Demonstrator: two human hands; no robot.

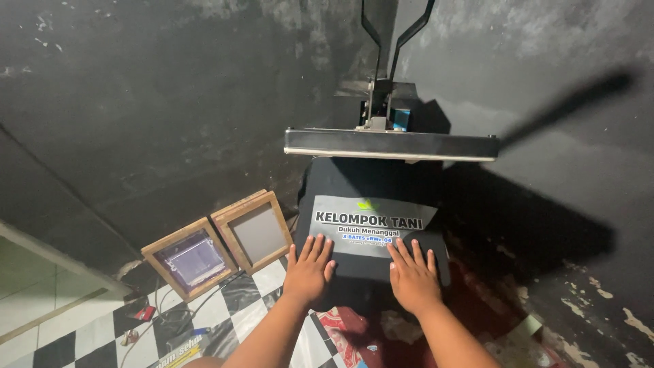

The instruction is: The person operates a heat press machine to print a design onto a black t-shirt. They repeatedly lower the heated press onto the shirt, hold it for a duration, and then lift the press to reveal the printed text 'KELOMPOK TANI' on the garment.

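Observation:
A black shirt lies spread over the lower plate of a heat press. On its front rests a grey transfer sheet with printed lettering and a small green mark. My left hand lies flat, fingers spread, on the shirt's near edge just below the sheet's left corner. My right hand lies flat the same way below the sheet's right part. Neither hand grips anything. The press's upper plate is raised above the shirt, its handle rising out of view.
Two wooden screen-printing frames lean against the dark wall at the left. The floor has black and white checkered tiles with cables and small items on them. A red patterned cloth lies below the press. Dark stained walls surround the press.

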